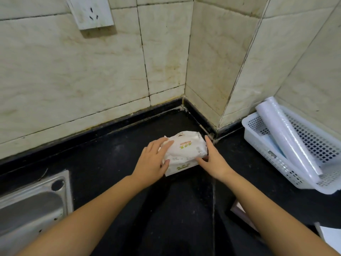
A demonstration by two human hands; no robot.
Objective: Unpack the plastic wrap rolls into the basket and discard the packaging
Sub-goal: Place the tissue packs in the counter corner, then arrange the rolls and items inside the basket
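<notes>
A crumpled white packaging with green and orange print lies on the black counter in the corner. My left hand presses on its left end, thumb at its front. My right hand rests against its right side, fingers spread along the edge. Both hands hold it between them. At the right stands a white perforated basket, tilted toward me. Two plastic wrap rolls lie in it side by side, their far ends sticking out over the back rim.
A steel sink occupies the lower left of the black counter. Tiled walls meet in a corner just behind the packaging. A wall socket hangs at upper left. A white object peeks in at the lower right.
</notes>
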